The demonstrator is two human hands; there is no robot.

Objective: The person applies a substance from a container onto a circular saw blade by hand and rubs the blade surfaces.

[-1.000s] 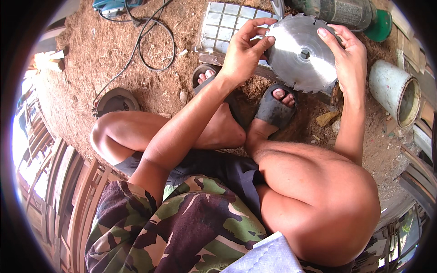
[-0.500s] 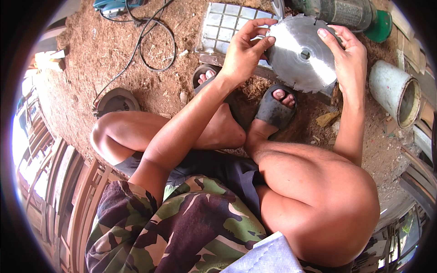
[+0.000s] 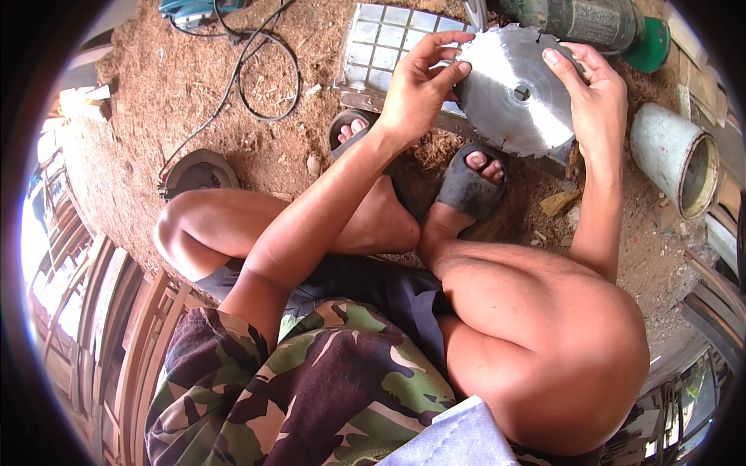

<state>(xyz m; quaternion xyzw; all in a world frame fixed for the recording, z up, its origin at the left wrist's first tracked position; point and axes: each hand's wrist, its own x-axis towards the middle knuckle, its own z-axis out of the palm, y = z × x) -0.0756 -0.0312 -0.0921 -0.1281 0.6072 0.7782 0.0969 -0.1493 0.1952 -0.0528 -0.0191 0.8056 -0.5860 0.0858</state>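
Steel circular saw blade (image 3: 517, 97), flat face toward camera, rim pinched by left hand (image 3: 416, 89) and right hand (image 3: 594, 101)

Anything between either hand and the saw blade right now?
Nothing visible. Both hands are already on the circular saw blade: the left hand pinches its left edge with fingertips, and the right hand holds its right edge. The blade is up off the sawdust-covered ground, above the person's sandalled feet.
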